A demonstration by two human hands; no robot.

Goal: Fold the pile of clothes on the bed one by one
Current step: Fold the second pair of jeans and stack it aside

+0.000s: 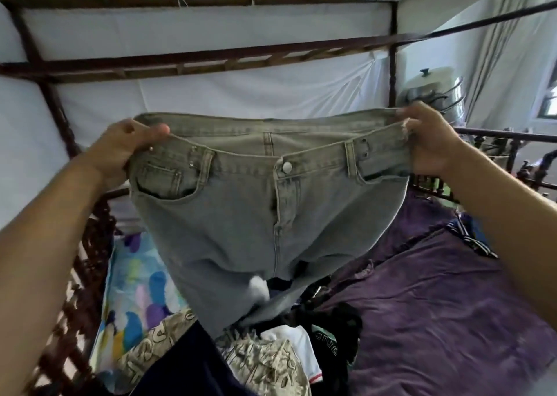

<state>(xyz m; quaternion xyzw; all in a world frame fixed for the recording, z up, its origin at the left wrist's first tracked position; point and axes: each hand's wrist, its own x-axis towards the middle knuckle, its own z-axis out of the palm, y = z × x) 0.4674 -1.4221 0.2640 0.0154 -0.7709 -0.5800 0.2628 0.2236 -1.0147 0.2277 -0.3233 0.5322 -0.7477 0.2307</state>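
Jeans (241,209) held up; both hands' fingers (156,130) grip waistband.

White cloth (211,28) lines a dark wooden frame (211,59); daylight enters a window (549,103), perhaps curtained, at right.

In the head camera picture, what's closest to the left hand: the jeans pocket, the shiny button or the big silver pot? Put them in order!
1. Jeans pocket, right beside the left hand gripping the jeans.
2. Shiny button, at the middle of the waistband.
3. Silver pot, far right, beyond the right hand.
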